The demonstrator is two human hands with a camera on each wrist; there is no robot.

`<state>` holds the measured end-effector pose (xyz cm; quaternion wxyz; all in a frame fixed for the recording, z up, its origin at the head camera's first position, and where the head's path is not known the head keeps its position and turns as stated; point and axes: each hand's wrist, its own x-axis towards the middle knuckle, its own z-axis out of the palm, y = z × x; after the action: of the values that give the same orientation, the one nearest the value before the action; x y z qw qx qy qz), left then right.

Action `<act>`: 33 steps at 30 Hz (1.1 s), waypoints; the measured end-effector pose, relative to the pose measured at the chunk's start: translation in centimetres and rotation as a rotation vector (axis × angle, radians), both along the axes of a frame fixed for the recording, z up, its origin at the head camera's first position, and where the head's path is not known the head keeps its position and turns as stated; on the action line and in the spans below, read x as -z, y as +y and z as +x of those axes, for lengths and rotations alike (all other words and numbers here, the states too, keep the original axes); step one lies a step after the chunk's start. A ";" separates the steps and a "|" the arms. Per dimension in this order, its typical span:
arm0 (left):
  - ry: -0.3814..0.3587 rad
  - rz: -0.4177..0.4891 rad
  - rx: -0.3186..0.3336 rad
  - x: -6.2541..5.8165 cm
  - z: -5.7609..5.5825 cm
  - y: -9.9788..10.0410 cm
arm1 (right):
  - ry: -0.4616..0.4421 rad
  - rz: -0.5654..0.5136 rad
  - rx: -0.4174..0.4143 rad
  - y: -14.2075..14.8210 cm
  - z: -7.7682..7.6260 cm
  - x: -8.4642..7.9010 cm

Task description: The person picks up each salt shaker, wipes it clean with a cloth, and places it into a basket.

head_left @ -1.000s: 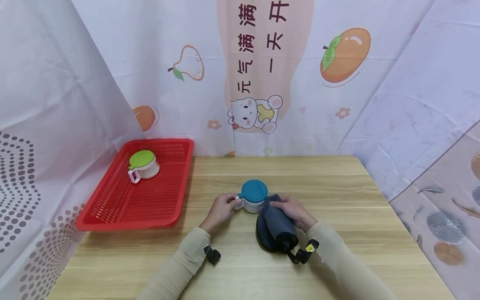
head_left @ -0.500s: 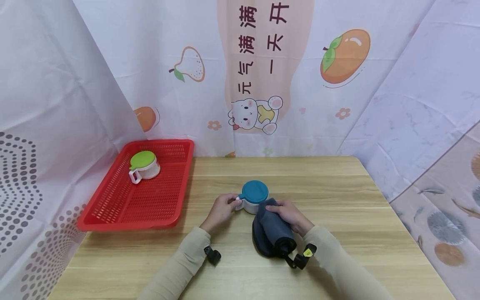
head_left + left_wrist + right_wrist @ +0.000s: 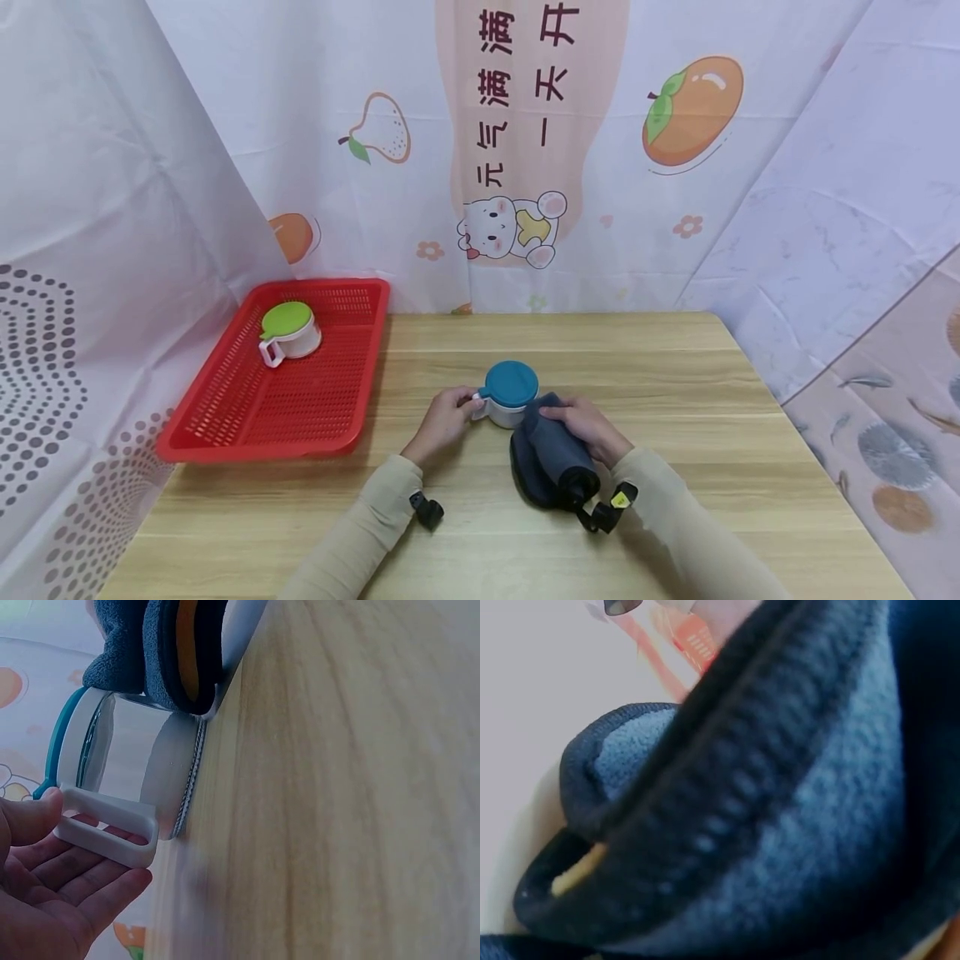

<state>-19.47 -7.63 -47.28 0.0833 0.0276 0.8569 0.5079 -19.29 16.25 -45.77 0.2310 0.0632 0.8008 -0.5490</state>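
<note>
A seasoning jar (image 3: 506, 415) with a blue lid, clear body and white handle stands on the wooden table in front of me. My left hand (image 3: 444, 421) holds it by the handle (image 3: 109, 825), thumb above and fingers beneath in the left wrist view. On the jar's other side, my right hand (image 3: 591, 429) grips a folded dark blue-grey cloth (image 3: 553, 454), its upper end against the jar's side. Part of the cloth hangs down to the tabletop. The right wrist view is mostly filled by the cloth's dark stitched edge (image 3: 727, 795), and the right fingers are hidden there.
At the left, a red plastic basket (image 3: 367, 367) holds a similar jar with a green lid (image 3: 287, 321). The wooden table (image 3: 675, 375) ends at a printed curtain (image 3: 600, 283) behind. Small black cameras are strapped to both wrists.
The right hand and cloth shift slightly toward me and left, then back up and right along the jar's side. The left hand and jar stay nearly in place.
</note>
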 end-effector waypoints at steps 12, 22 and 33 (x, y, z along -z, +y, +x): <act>-0.008 0.003 0.012 -0.1 -0.1 -0.4 | -0.037 -0.028 0.002 1.0 -1.1 0.1; 0.045 -0.019 0.072 -0.2 -0.5 -0.9 | -0.024 -0.017 -0.004 1.2 -2.3 -0.4; 0.050 -0.015 0.120 0.1 -0.6 -1.2 | 0.046 0.041 -0.007 1.5 -3.9 0.0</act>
<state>-20.02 -8.84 -47.36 0.0924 0.0913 0.8592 0.4949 -23.20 17.75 -45.74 0.2130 0.0525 0.8173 -0.5328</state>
